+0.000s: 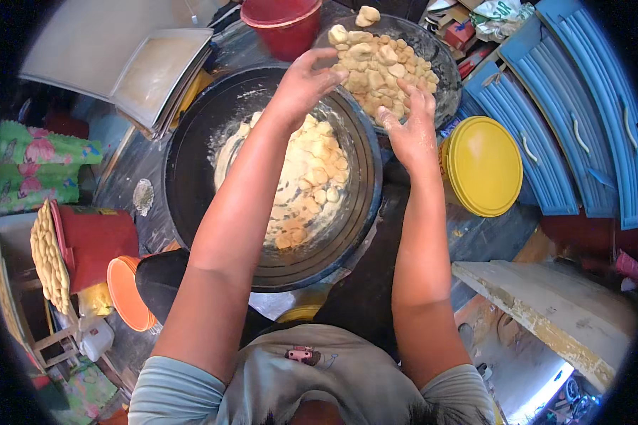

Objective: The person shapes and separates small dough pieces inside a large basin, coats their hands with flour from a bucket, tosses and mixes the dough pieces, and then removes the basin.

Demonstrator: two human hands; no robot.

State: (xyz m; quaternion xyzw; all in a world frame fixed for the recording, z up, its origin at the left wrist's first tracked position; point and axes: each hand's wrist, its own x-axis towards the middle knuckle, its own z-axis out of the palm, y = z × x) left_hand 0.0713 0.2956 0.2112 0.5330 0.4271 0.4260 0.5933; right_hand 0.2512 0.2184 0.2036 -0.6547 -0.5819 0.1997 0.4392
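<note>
Both my hands are raised over the far side of a large black basin (pixel 184 205). Floury pale dough pieces (pixel 317 163) lie in the basin. Beyond it, a dark round tray (pixel 444 71) holds a heap of similar dough pieces (pixel 383 74). My left hand (pixel 306 83) is at the heap's left edge, fingers apart, with nothing seen in it. Near the heap's front right, my right hand (pixel 412 131) has floury, spread fingers and holds nothing visible. One dough lump (pixel 367 15) shows at the tray's far edge; whether it rests there or is in the air, I cannot tell.
A dark red tub (pixel 282 28) stands behind the basin. To the right are a yellow-lidded bucket (pixel 483 166) and blue slatted panels (pixel 574 106) with handles. Orange containers (pixel 130 294) and a red bucket (pixel 96 237) sit at left, flat trays (pixel 159 71) at far left.
</note>
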